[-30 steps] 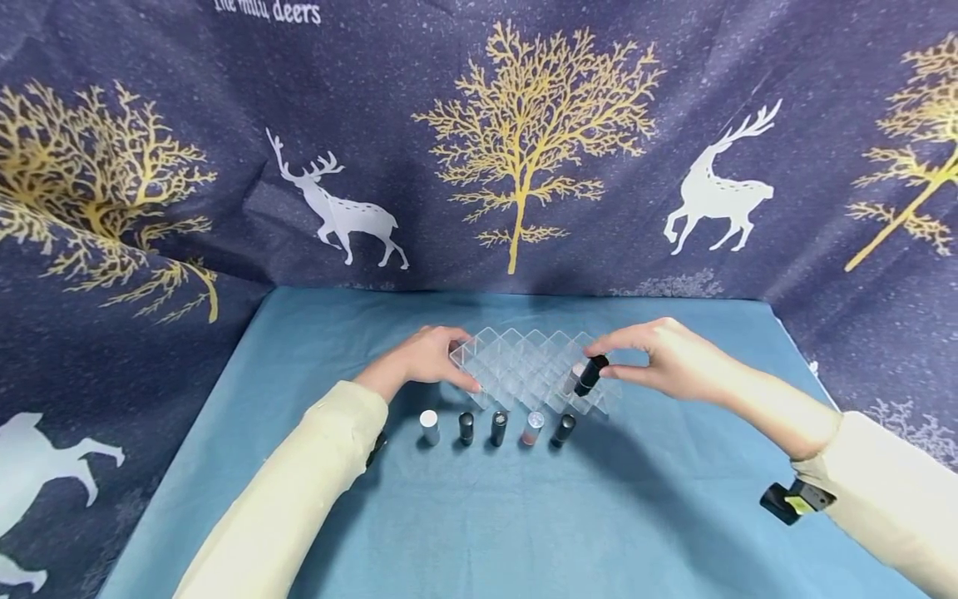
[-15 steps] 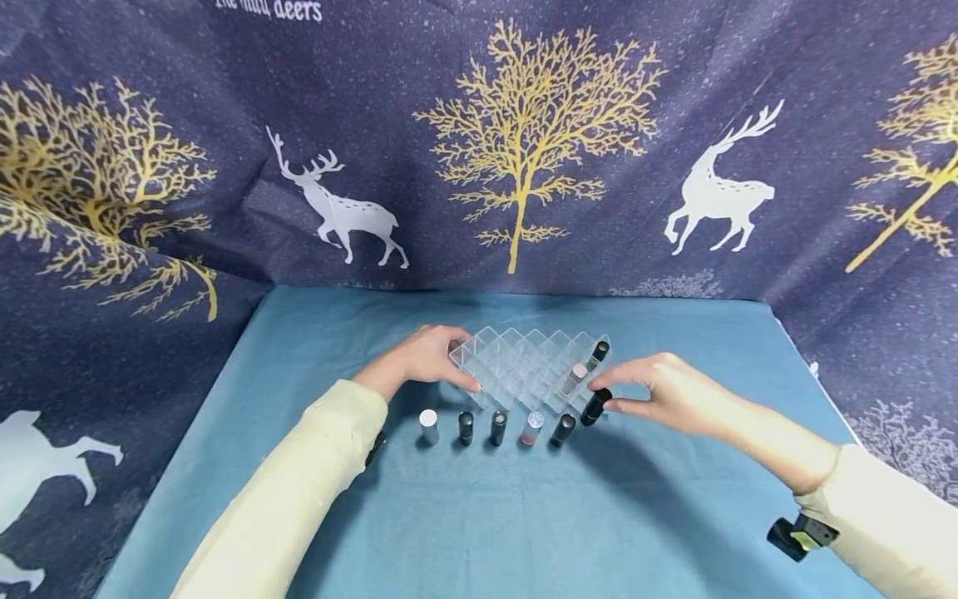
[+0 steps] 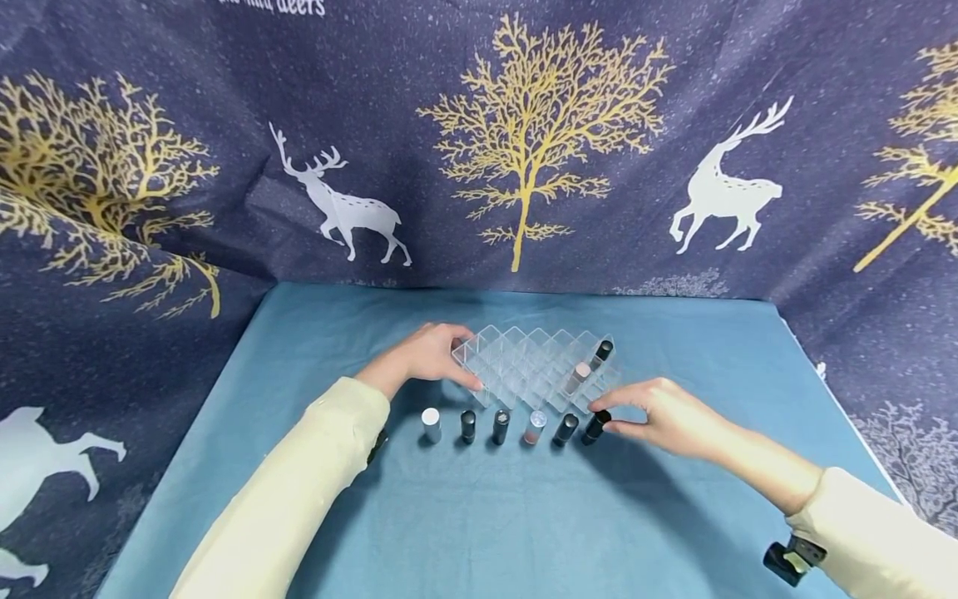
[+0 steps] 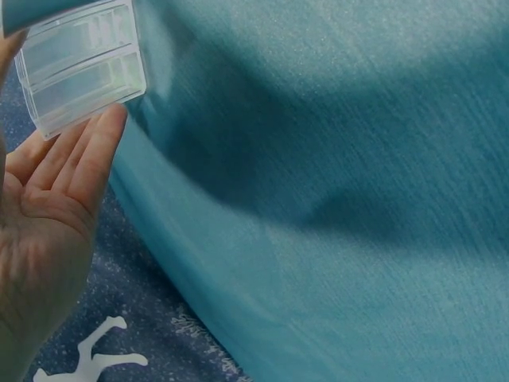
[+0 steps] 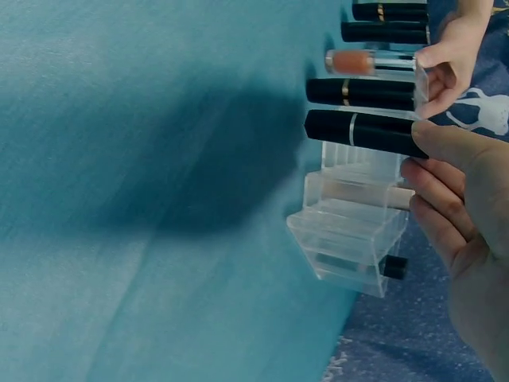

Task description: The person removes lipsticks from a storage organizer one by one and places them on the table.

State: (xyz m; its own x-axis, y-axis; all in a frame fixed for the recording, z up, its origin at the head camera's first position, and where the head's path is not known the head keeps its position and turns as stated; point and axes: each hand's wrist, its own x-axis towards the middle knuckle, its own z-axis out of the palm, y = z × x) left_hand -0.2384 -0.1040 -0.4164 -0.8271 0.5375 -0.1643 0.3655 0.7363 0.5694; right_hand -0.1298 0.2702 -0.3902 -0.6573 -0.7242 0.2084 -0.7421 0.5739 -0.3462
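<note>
My right hand (image 3: 669, 418) pinches the top of a black lipstick (image 5: 358, 132) with a silver band, between thumb and fingers. The lipstick is upright at the right end of a row, beside another black lipstick (image 3: 565, 429) with a gold band. Whether its base touches the cloth, I cannot tell. My left hand (image 3: 434, 353) grips the left end of a clear lipstick organizer (image 3: 516, 366), thumb at the front and fingers behind. A pink-topped lipstick (image 3: 577, 378) and a black-capped one (image 3: 601, 355) sit in the organizer's right-hand slots.
Farther left, the row holds a clear-capped lip gloss (image 3: 535, 428), two dark lipsticks (image 3: 501, 427) and a white-capped tube (image 3: 431, 425). Blue cloth (image 3: 486, 516) covers the table. A dark printed curtain (image 3: 449, 150) hangs behind and at the sides.
My right hand has moved from above the organizer's right side toward me, bringing the black lipstick down to the row's right end. My left hand has stayed on the organizer.
</note>
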